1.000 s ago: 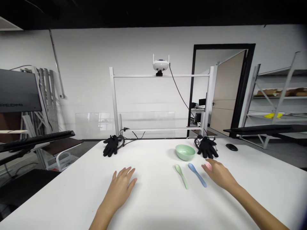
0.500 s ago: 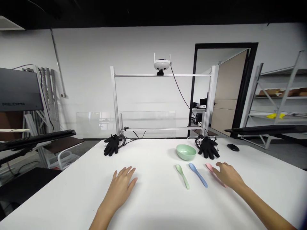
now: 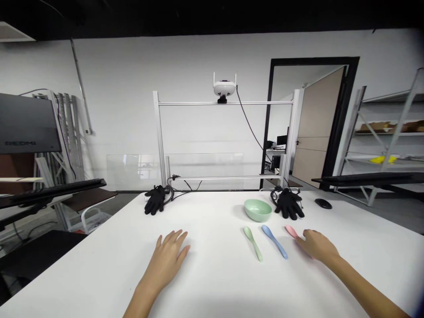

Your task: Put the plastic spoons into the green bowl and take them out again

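My right hand (image 3: 316,245) is closed around the middle of a pink spoon (image 3: 291,230), whose bowl end sticks out past my fingers while most of its handle is hidden under them. To the left of it lie a blue spoon (image 3: 274,241) and a light green spoon (image 3: 253,244), both flat on the table. Behind the spoons stands a green bowl (image 3: 258,210). My left hand (image 3: 166,256) rests palm down over the left half of the white table (image 3: 212,282), fingers spread, holding nothing.
Black gloves with cables, one at the back left (image 3: 155,201) and one right of the bowl (image 3: 287,204), lie on the table. A black mouse (image 3: 323,203) sits at the right. A metal frame (image 3: 225,104) carrying a white device (image 3: 224,88) rises behind the table.
My right hand has closed its fingers on the pink spoon, showing more of the spoon's bowl end. The left hand has stayed in place; the camera view has shifted slightly.
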A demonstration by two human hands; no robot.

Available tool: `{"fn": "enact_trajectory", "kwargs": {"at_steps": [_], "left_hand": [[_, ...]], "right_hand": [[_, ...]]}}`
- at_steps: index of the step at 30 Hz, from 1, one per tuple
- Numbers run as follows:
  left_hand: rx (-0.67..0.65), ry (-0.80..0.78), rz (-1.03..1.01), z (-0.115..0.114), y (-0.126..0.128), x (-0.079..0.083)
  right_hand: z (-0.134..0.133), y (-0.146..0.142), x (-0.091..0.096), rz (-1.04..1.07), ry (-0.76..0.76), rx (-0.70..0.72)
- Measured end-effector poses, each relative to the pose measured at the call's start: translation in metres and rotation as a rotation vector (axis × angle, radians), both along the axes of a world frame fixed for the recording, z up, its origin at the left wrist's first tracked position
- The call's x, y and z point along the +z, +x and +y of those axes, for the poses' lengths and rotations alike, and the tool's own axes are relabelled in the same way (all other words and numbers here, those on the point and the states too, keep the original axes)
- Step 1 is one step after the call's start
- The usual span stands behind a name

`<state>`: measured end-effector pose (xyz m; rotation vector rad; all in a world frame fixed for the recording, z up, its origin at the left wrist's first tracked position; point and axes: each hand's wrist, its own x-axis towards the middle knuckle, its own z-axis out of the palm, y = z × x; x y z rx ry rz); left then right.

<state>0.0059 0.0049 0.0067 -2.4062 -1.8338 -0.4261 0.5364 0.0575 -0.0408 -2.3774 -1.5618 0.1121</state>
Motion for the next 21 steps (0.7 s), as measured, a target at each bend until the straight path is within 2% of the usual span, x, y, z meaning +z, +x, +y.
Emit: {"fn": "enact_trajectory", "kwargs": {"at_steps": [21], "left_hand": [[-0.016, 0.018, -0.001, 0.003, -0.002, -0.006]], "right_hand": [[0.006, 0.005, -0.019, -0.05, -0.06, -0.026]]}}
